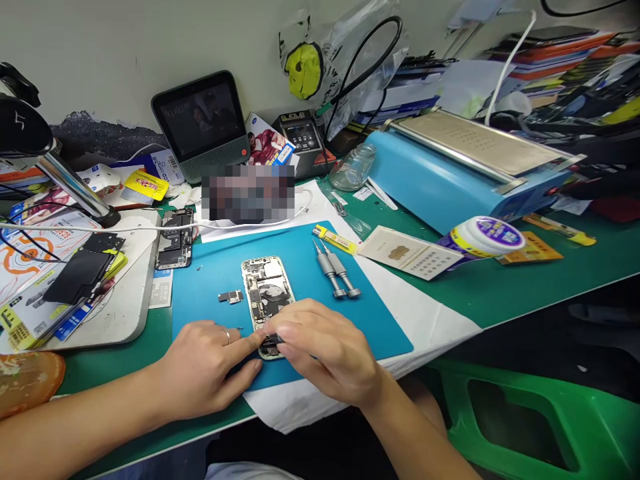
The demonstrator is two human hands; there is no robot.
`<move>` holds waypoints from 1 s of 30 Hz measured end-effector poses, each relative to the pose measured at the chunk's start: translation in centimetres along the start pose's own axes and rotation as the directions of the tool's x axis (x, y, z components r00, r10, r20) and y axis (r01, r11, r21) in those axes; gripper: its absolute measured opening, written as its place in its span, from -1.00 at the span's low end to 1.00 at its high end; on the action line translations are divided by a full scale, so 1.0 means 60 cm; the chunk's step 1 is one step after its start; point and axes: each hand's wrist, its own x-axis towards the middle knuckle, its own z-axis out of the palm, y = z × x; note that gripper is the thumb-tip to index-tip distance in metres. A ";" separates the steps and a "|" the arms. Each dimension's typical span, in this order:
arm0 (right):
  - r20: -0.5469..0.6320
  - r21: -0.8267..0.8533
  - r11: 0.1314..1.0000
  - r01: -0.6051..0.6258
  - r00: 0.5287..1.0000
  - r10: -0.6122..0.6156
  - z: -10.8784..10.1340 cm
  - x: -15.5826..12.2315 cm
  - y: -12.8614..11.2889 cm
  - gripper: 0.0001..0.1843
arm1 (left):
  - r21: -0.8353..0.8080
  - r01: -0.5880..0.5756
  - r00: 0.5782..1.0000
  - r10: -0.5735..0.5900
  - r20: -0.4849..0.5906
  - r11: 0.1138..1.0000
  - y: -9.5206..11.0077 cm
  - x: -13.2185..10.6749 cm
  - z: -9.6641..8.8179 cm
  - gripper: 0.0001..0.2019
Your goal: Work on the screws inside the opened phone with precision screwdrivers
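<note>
Green stool [530, 420]: we see it at the lower right, below the edge of the counter [550, 283].
Left hand [207, 363]: we lay it beside the opened phone [273, 293], index fingertip touching the lower part, thumb spread away, a ring [228, 337] on one finger; its grip is released, closed around nothing that we can see.
Right hand [325, 353]: we hold it over the phone's lower end, thumb and fingertips drawn close together; what lies between them is hidden, so we cannot tell whether this grip grasps anything.
Opened phone: it lies with its inner parts facing up, on the blue mat [383, 327] in front of us.
Small board [231, 297]: we find it on the mat, just left of the phone.
Two screwdrivers [327, 267]: they lie side by side on the mat, right of the phone, tips pointing away from us.
Second phone [175, 240]: also bared, it lies by the mat's far left corner.
Yellow tube [334, 239]: at the mat's far edge, near the white card [410, 253] with an apple emblem.
Tub [485, 240]: we see it behind the card.
Blue machine [425, 180]: farther back on the right, metal-topped.
Screen [203, 120]: it stands tilted near the wall.
</note>
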 end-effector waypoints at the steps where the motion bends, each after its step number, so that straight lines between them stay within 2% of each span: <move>1: -0.001 0.004 1.000 -0.003 1.000 0.003 0.000 0.001 0.000 -0.39 | -0.002 0.005 1.000 -0.005 0.006 1.000 0.000 -0.001 0.000 -0.70; 5: 0.007 0.007 1.000 -0.006 1.000 0.006 0.002 0.003 -0.001 -0.39 | -0.027 0.028 0.999 -0.027 0.028 0.999 0.000 -0.003 0.000 -0.74; 10: 0.000 0.000 1.000 -0.013 1.000 0.013 0.000 0.004 0.001 -0.41 | -0.026 0.004 1.000 -0.004 0.006 1.000 -0.001 -0.001 0.001 -0.73; 15: 0.007 -0.073 0.997 0.013 1.000 -0.013 -0.008 0.004 0.001 -0.52 | -0.021 0.019 1.000 -0.019 0.015 1.000 0.000 0.000 0.001 -0.73; 21: 0.000 -0.008 1.000 -0.030 1.000 0.030 -0.008 -0.002 0.000 -0.42 | -0.001 0.004 1.000 -0.004 0.003 1.000 -0.001 -0.002 0.000 -0.73; 25: 0.018 0.010 0.998 -0.064 0.998 0.064 -0.007 -0.005 -0.002 -0.41 | 0.014 0.003 1.000 -0.003 -0.005 1.000 -0.002 -0.002 0.001 -0.71; 30: 0.013 0.016 0.999 -0.043 0.999 0.042 -0.006 -0.001 -0.002 -0.46 | 0.011 -0.014 0.999 0.014 -0.028 1.000 -0.001 -0.001 0.002 -0.70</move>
